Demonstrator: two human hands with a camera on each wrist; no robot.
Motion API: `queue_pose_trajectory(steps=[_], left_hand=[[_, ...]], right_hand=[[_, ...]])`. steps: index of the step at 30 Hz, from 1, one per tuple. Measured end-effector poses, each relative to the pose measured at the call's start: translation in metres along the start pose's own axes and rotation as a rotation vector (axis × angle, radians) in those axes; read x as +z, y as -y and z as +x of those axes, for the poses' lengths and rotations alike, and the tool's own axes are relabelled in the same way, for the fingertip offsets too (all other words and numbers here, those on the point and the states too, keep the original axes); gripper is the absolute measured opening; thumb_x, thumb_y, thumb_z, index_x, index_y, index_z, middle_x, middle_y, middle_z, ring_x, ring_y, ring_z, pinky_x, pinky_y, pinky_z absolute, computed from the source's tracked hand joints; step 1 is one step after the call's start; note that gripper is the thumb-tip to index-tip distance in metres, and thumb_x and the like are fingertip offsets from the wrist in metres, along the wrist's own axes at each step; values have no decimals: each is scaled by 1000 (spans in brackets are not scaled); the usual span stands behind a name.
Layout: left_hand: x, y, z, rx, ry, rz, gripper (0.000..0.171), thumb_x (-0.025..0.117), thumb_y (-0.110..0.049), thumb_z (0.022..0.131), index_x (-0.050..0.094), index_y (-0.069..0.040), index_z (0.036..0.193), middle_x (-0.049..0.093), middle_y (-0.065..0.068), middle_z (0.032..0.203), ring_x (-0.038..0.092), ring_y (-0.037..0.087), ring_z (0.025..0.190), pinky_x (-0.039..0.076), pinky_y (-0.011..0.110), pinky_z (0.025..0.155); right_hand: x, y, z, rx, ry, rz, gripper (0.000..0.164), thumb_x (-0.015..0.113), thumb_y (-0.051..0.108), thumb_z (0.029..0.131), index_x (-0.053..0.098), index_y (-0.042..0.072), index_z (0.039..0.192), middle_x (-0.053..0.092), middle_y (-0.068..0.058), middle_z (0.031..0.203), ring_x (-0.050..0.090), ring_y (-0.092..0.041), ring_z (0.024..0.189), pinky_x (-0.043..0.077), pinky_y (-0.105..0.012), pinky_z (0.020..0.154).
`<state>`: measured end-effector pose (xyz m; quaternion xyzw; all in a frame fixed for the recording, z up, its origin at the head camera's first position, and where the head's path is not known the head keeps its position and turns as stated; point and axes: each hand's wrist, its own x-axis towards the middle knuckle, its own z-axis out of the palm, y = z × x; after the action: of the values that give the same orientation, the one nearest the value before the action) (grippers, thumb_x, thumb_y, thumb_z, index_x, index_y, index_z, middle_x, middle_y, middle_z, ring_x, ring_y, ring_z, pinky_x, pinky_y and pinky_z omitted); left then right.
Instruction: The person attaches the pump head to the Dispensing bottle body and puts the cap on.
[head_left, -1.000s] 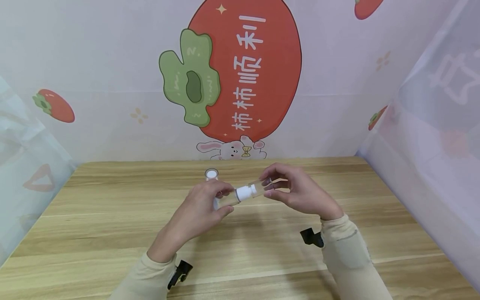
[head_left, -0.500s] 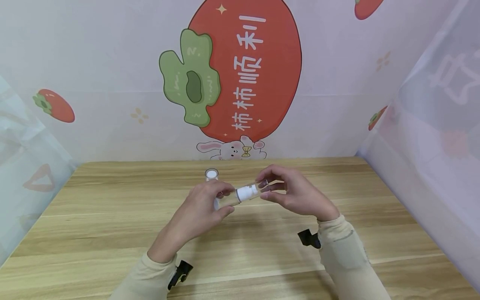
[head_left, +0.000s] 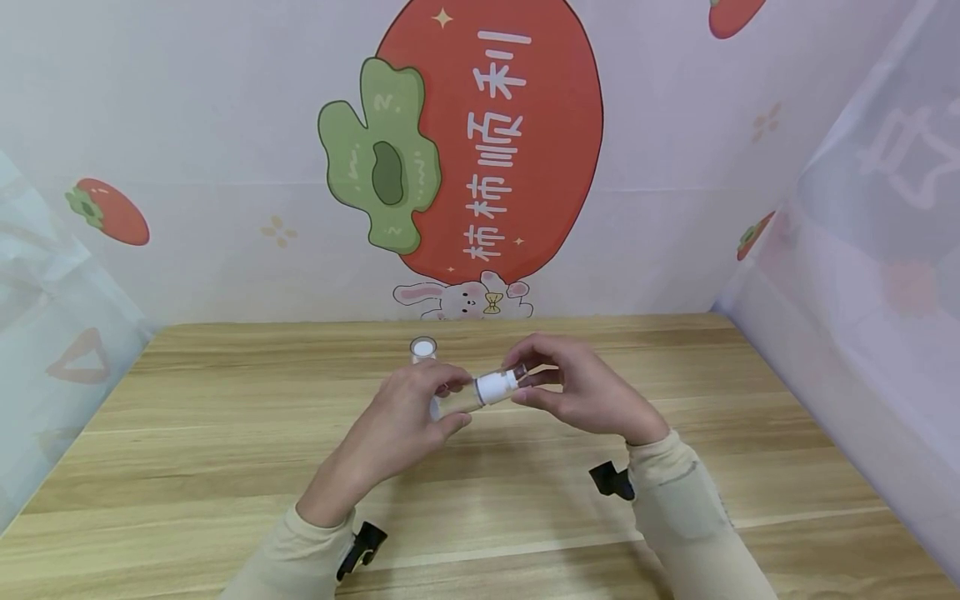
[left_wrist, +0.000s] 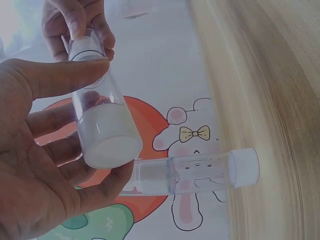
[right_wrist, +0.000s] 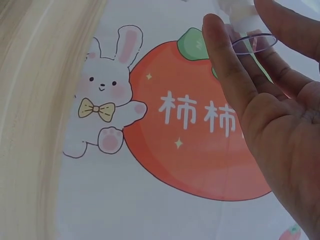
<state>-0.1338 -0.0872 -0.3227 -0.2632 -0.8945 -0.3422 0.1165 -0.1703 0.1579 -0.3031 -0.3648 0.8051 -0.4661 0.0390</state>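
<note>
My left hand (head_left: 405,408) holds a small clear bottle (left_wrist: 111,135) with a white base, tilted above the table. A white pump collar (head_left: 495,387) tops the bottle and points to the right. With fingertips and thumb, my right hand (head_left: 573,383) grips a clear cap (right_wrist: 255,44). The cap is slid over the pump end, and the white part shows through it. In the left wrist view, the right fingers surround the cap at the bottle's far end.
A second clear bottle (left_wrist: 200,172) with a white base stands behind my left hand on the wooden table (head_left: 225,467). A printed cloth (head_left: 225,100) rises along the table's back edge, with cloth sides left and right.
My right hand has moved left, bringing the clear cap further over the white pump end. My left hand and the bottle have barely shifted.
</note>
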Motion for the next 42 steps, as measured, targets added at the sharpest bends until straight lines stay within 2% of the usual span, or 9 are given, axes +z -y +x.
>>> queue_pose_trajectory(steps=[10, 24, 34, 42], left_hand=[[1, -1, 0, -2, 5, 4, 34, 88, -5, 77, 75, -6, 108, 70, 1, 97, 59, 15, 84, 51, 35, 74], [5, 0, 2, 31, -31, 5, 37, 89, -5, 75, 75, -4, 110, 72, 5, 105, 65, 20, 89, 55, 38, 78], [4, 0, 2, 59, -50, -46, 39, 88, -2, 76, 75, -3, 112, 73, 8, 110, 66, 22, 96, 55, 40, 82], [4, 0, 2, 70, -58, -71, 40, 88, -3, 75, 76, -4, 114, 72, 7, 109, 66, 21, 95, 55, 39, 81]], right_hand=[[4, -2, 2, 12, 10, -18, 29, 78, -2, 86, 66, 6, 112, 64, -3, 108, 66, -19, 100, 56, -32, 90], [6, -3, 2, -11, -46, -37, 28, 80, -1, 84, 68, 7, 108, 68, -1, 105, 68, -16, 95, 57, -32, 87], [5, -1, 2, -43, -65, -20, 27, 81, -1, 83, 71, 6, 107, 70, -1, 105, 69, -16, 94, 58, -32, 84], [2, 0, 1, -31, -66, 14, 29, 80, -7, 82, 71, 4, 108, 71, -3, 106, 70, -18, 95, 59, -33, 83]])
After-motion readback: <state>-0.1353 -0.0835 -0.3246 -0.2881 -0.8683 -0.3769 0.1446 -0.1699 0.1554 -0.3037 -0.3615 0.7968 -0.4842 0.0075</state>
